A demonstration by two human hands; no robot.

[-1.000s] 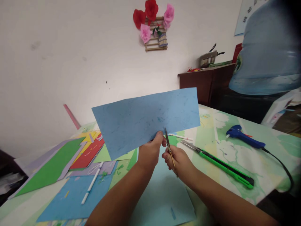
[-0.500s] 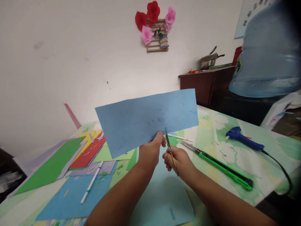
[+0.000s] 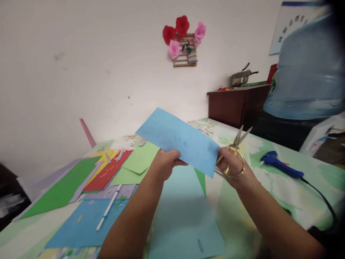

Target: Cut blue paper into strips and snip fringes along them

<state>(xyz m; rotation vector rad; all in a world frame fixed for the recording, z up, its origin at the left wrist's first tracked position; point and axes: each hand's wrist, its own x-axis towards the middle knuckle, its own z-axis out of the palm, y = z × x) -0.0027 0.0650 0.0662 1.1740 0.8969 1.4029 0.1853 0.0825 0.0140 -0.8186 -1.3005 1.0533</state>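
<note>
A strip-like sheet of blue paper (image 3: 175,138) is held up slanting above the table, its right end lower than its left. My left hand (image 3: 167,163) pinches its lower edge between thumb and fingers. At the right end, my right hand (image 3: 233,167) grips gold-handled scissors (image 3: 236,141), blades pointing up and spread apart. The fingertips of this hand also touch the paper's right edge. Below both hands lies a larger light blue sheet (image 3: 185,219) on the table.
Left on the table are green foam sheets (image 3: 61,187), a red sheet (image 3: 107,172), a blue sheet (image 3: 78,226) and a white marker (image 3: 109,207). A blue glue gun (image 3: 281,165) with a cord lies right. Behind it stands a large water bottle (image 3: 304,72).
My right hand has moved right and up with the scissors, whose blades are now spread and away from the paper. The paper has tilted, right end down, and turned in my hands.
</note>
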